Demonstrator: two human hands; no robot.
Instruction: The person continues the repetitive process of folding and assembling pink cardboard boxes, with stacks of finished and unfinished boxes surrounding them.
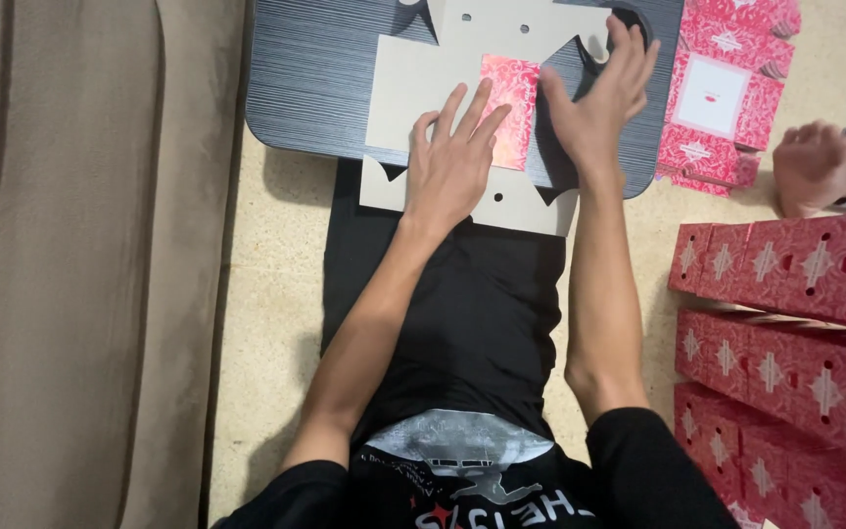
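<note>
Right now left hand (450, 167) lies flat, fingers spread, pressing grey die-cut cardboard blank (413, 83) at the dark tray table's (310, 78) near edge. Right hand (594, 98), open, folds a flap beside the red patterned panel (511, 108). Bare table remains at the left edge. Red boxes (785, 323) stacked right; another person's hand (815, 162) nearby.

red boxes (795, 323), beige couch (70, 264), co-worker's hand (815, 162)

Even, warm indoor light, soft shadows beneath the arms, slight motion blur, mild wide-angle edge stretch.
</note>
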